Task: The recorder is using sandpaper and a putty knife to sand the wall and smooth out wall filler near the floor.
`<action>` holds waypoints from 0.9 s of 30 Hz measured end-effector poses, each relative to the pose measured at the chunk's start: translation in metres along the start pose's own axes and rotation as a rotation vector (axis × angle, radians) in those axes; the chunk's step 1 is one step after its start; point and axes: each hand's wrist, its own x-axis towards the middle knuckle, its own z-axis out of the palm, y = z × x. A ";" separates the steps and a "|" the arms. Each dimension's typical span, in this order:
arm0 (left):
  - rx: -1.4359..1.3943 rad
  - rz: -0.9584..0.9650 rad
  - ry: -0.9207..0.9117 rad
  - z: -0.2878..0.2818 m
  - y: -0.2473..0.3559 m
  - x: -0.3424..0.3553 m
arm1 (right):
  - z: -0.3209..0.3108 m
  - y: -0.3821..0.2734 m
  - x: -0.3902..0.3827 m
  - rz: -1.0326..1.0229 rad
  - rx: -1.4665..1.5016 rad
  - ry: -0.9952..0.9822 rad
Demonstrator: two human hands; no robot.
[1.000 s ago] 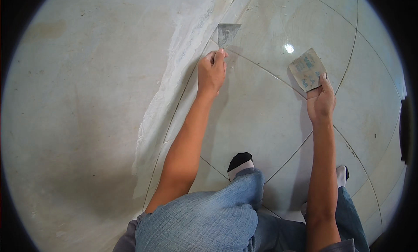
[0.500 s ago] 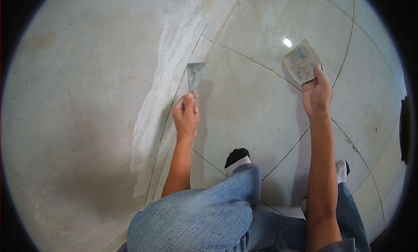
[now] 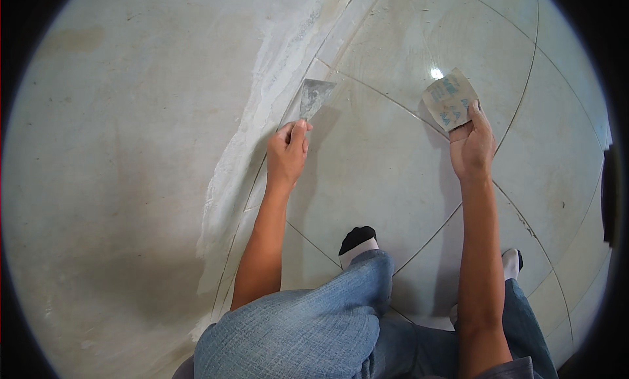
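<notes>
My left hand (image 3: pixel 287 153) is closed round the handle of a putty knife (image 3: pixel 316 97), whose flat grey metal blade points away from me. The blade is beside the foot of the wall; whether it touches anything I cannot tell. Out to the right, my right hand (image 3: pixel 473 146) pinches the near edge of a square of sandpaper (image 3: pixel 451 100) between thumb and fingers. Its tan back, with blue print, faces up. The sheet is held above the floor tiles, and its gritty side is hidden.
On the left rises a pale wall (image 3: pixel 131 150) with a rough white filler strip (image 3: pixel 236 156) along its lower edge. Glossy floor tiles (image 3: pixel 380 163) with dark joints lie below. My jean-clad knee (image 3: pixel 295 333) and socked foot (image 3: pixel 358 243) are close by. A dark object (image 3: pixel 609 195) stands far right.
My left hand has moved slightly farther away and to the right, and the putty knife's blade has tilted rightward. The right hand with the sandpaper has shifted a little to the left.
</notes>
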 end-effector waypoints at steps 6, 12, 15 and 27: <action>-0.017 -0.056 0.128 -0.034 -0.039 -0.062 | 0.017 0.021 0.000 0.022 0.047 -0.062; -0.040 -0.096 0.159 -0.067 -0.048 -0.133 | 0.095 0.108 -0.014 0.089 0.132 -0.081; -0.080 -0.141 0.187 -0.067 -0.075 -0.139 | 0.131 0.154 -0.016 0.009 -0.134 -0.214; -0.262 -0.217 -0.013 -0.045 -0.083 -0.112 | 0.202 0.170 0.040 -0.534 -0.542 0.010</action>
